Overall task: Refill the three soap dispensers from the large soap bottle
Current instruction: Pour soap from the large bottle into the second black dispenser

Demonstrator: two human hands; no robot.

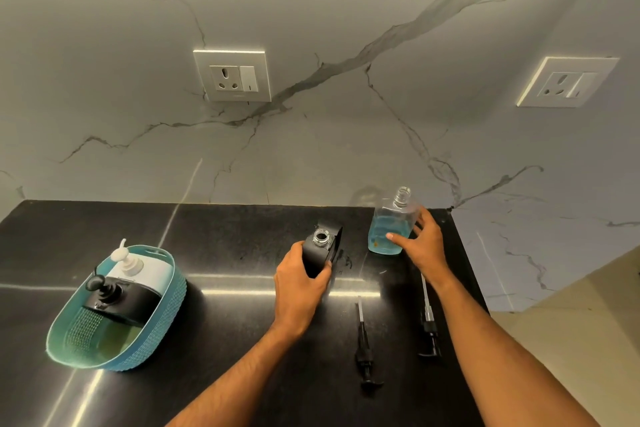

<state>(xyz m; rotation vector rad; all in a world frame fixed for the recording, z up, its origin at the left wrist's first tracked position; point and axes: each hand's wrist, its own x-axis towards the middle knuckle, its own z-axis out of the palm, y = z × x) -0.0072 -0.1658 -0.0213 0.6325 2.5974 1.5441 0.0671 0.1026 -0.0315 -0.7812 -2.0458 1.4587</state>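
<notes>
Left hand (300,282) grips open black dispenser (322,250); right hand (424,243) fingers curl round clear bottle (389,225), apparently gripping. Advise: steady dispenser, align necks, pour slowly.

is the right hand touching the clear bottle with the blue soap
Touching. The head view shows the right hand against the clear bottle, thumb across its blue lower front and fingers behind its side.

A black table (221,322) stands against a veined marble wall (346,149). Two sockets (232,75) (568,81) sit on the wall above the table.
</notes>
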